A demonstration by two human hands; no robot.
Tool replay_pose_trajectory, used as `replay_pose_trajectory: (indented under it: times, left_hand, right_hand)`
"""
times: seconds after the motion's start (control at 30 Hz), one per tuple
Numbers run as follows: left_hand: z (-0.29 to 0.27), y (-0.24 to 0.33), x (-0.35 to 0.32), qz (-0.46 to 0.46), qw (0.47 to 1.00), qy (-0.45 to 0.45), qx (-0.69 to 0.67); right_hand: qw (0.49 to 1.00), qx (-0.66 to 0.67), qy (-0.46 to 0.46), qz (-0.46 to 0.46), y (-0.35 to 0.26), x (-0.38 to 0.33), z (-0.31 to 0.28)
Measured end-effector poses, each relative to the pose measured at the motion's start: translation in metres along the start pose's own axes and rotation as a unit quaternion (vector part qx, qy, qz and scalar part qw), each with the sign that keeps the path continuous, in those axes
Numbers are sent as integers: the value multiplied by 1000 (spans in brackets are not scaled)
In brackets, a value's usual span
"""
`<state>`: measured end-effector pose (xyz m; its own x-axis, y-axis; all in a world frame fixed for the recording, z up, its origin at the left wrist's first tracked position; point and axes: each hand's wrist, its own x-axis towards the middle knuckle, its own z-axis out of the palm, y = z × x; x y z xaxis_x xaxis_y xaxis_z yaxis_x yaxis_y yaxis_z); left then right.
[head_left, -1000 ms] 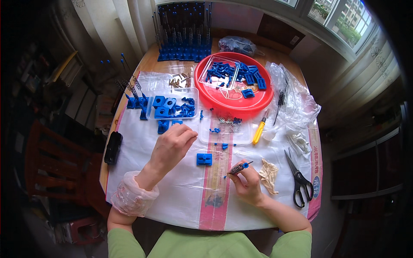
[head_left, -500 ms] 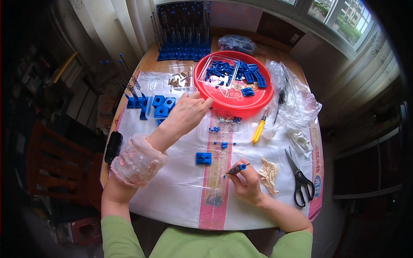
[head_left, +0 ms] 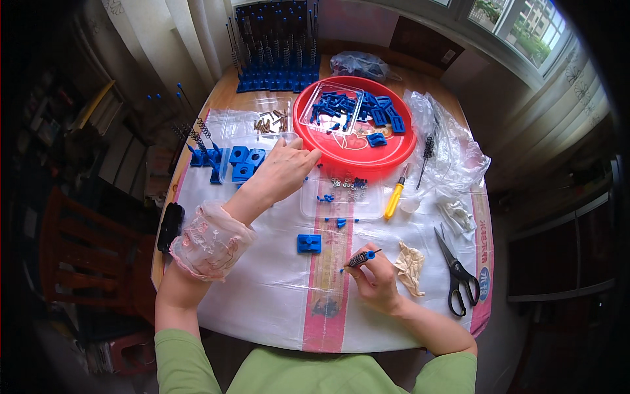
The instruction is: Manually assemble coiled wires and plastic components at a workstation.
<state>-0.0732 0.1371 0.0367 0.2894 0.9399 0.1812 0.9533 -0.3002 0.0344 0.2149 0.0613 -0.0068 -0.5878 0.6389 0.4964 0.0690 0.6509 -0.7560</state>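
Daylight came through a window [head_left: 518, 26] beyond the far right corner of the rounded wooden tabletop [head_left: 216, 92]. Pale curtains [head_left: 190, 39] hung past its far left corner, and a red wooden chair [head_left: 79, 262] stood off its left edge.

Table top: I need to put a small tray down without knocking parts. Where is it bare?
Bare sheet lies near the front edge, between the left forearm and the right hand, below the blue block. Crowded: around the red basin, clear tray and scissors.
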Motion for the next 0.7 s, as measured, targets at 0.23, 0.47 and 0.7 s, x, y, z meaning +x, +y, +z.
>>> replay_pose_trajectory:
  times: [0.23,0.47,0.7]
  left_hand:
    - [3,2,-5,13,1000,-16,-2]
    - [-3,9,-13,29,999,-14,-14]
    - [-11,22,-25,33,998,-41,-37]
  right_hand:
    - [1000,-3,0,-1,-2,1,0]
    - [1000,4,2,26,-3,0,1]
    - [1000,-3,1,0,-2,0,0]
